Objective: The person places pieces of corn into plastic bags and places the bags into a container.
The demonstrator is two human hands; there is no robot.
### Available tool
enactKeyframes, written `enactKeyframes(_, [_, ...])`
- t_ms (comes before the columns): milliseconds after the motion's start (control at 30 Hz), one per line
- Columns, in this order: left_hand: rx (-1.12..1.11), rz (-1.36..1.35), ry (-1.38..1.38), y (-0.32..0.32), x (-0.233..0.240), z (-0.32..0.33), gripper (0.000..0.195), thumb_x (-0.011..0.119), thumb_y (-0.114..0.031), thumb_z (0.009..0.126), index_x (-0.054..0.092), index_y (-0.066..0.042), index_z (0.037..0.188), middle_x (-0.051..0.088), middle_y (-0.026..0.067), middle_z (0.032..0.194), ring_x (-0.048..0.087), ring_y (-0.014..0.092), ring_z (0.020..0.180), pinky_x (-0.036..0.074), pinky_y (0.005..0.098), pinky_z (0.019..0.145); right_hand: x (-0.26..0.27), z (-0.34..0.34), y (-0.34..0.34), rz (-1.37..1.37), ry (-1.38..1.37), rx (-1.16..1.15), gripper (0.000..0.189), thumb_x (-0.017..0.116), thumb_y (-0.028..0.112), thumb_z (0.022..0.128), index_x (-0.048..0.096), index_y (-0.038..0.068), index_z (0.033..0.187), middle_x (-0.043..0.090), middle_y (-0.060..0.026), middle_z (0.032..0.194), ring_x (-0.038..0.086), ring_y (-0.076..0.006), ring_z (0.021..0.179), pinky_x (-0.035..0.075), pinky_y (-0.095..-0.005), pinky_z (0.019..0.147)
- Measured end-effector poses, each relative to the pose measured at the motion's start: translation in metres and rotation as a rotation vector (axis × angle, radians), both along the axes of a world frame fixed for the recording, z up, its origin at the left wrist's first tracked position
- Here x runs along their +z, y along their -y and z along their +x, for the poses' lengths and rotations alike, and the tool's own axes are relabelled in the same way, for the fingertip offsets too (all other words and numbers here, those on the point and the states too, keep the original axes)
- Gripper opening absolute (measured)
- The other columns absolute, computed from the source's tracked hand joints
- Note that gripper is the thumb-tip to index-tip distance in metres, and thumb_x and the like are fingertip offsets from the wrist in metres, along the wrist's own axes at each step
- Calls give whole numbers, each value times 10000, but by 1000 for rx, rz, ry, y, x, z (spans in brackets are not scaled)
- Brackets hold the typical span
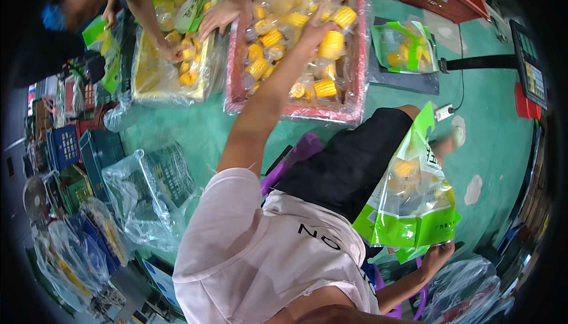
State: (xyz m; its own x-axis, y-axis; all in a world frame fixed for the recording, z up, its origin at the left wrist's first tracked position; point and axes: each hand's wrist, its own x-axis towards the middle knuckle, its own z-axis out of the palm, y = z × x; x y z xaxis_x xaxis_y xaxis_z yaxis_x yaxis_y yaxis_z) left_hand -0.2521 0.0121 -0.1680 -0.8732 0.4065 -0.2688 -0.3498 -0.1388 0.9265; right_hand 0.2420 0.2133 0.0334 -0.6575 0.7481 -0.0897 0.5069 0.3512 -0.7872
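My left hand [313, 33] reaches into a red crate [295, 113] lined with clear plastic film and filled with wrapped yellow corn cob pieces. Its fingers are at two bright cob pieces, the lower one [331, 45] just below them; whether they grip either one cannot be told. At the lower right, my right hand [439, 253] is shut on the lower edge of a clear and green printed plastic bag [415, 208]. Wrapped corn shows inside this bag, which is beside my black shorts. My right fingers are partly hidden behind the bag.
Another person's hands [219, 17] are at the red crate and a film-lined yellow crate [138, 71] with corn. A filled bag [406, 49] lies on a dark scale platform [399, 80], beside a display [528, 66] on an arm. A red basket [437, 0], power strip [443, 112] and plastic-covered crate [148, 191] stand around.
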Motion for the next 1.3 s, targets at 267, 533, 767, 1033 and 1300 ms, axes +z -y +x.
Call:
enactKeyframes(267, [147, -179, 253, 156, -43, -29, 270, 604, -92, 789, 586, 18, 1035, 629, 125, 884, 610, 186, 820, 520, 323, 665, -14, 26, 4, -37, 36, -32, 41, 551, -21, 816, 554, -24, 857, 558, 1, 798, 465, -59, 719, 385, -206, 642])
enactKeyframes(533, [236, -383, 358, 147, -105, -38, 687, 723, -86, 702, 327, 71, 1241, 556, 159, 1049, 606, 237, 802, 526, 327, 654, -7, 19, -3, 74, 22, 63, 33, 537, -37, 807, 562, -23, 823, 564, -2, 763, 457, -55, 690, 379, -208, 618])
enactKeyframes(767, [607, -551, 157, 112, -107, -17, 1033, 759, -98, 671, -21, 42, 1333, 397, 232, 1237, 550, 274, 968, 504, 340, 779, -13, 30, 9, 25, 24, -30, 34, 530, -36, 794, 546, -27, 765, 538, 12, 686, 428, -43, 629, 351, -209, 553])
enactKeyframes(1033, [845, -46, 395, 111, -101, -36, 762, 686, -18, 712, 187, 1, 1286, 459, 195, 1182, 577, 312, 940, 531, 457, 740, -14, 34, 5, 58, 25, -3, 49, 554, -23, 797, 548, -28, 748, 536, 9, 687, 431, -45, 641, 351, -213, 556])
enactKeyframes(1300, [767, 128, 367, 113, -124, -36, 648, 621, 11, 746, 261, -101, 1272, 518, 157, 1083, 593, 304, 870, 536, 435, 717, -18, 29, 8, 29, -33, -90, 138, 591, 4, 771, 489, -5, 678, 468, -21, 616, 387, -73, 567, 311, -236, 502])
